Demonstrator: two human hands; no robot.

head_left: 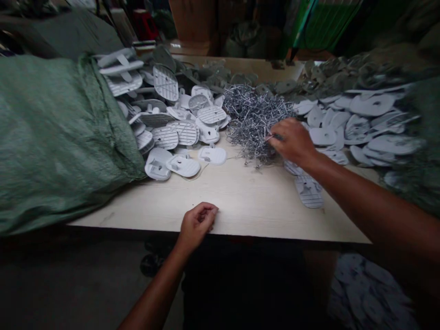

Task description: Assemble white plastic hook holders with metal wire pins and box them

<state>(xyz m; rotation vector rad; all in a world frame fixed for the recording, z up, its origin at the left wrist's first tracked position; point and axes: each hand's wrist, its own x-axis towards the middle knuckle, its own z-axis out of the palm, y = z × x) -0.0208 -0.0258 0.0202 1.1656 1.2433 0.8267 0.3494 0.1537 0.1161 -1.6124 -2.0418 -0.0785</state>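
Observation:
My right hand [291,138] is at the right side of a heap of thin silvery metal pins [256,114]. Its fingers pinch a small, thin, dark object [276,136] whose tip points into the heap; its exact kind is unclear. Near the front edge of the table, my left hand [199,220] is closed in a loose fist, and nothing shows in it. Grey-white oval plastic pieces with ribbed faces [184,165] are piled left of the pins. More such pieces [323,136] lie right of my right hand, and a ribbed one [308,190] lies below my right wrist.
A big green woven sack [68,142] bulges over the left of the pale wooden table [165,201]. Another dark green sack [424,151] stands at the right edge. Under the table at lower right are more grey-white pieces [369,293]. Cardboard boxes [192,23] stand behind.

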